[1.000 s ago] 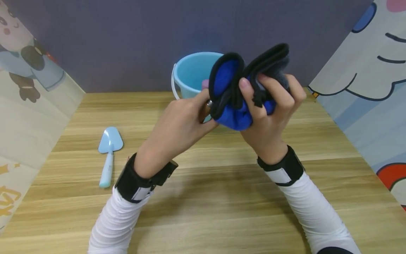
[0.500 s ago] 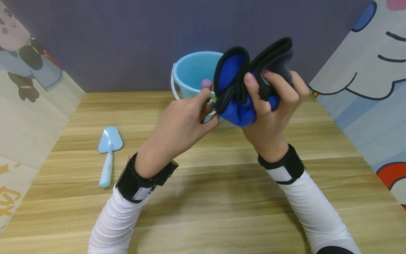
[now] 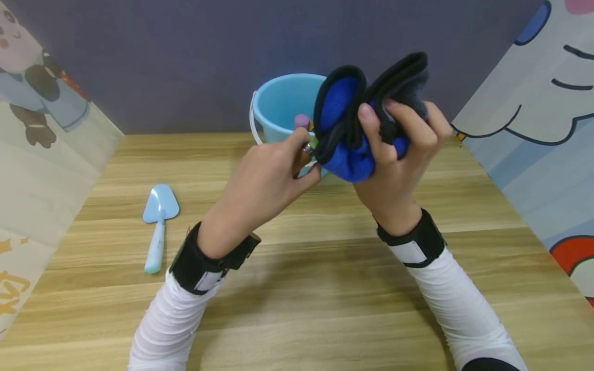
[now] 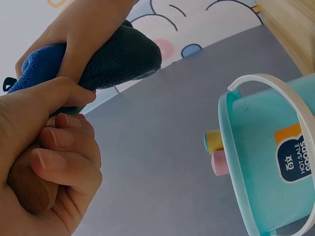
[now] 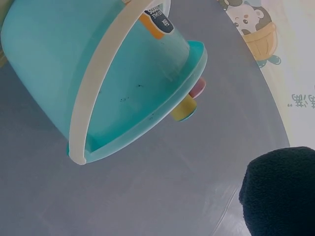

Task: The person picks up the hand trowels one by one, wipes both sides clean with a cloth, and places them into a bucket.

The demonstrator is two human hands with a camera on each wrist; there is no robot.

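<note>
A light wood-grain tabletop [image 3: 297,309] is closed in by a plain grey-purple back wall [image 3: 185,56] and two side panels printed with cartoons, the left one [image 3: 32,103] perhaps a bear, the right one [image 3: 547,103] only partly in view.

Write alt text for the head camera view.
Above a wooden table, the right hand grips a bunched blue and black cloth against a brown-handled tool held by the left hand. Behind stands a light blue bucket; a small blue shovel lies left.
</note>
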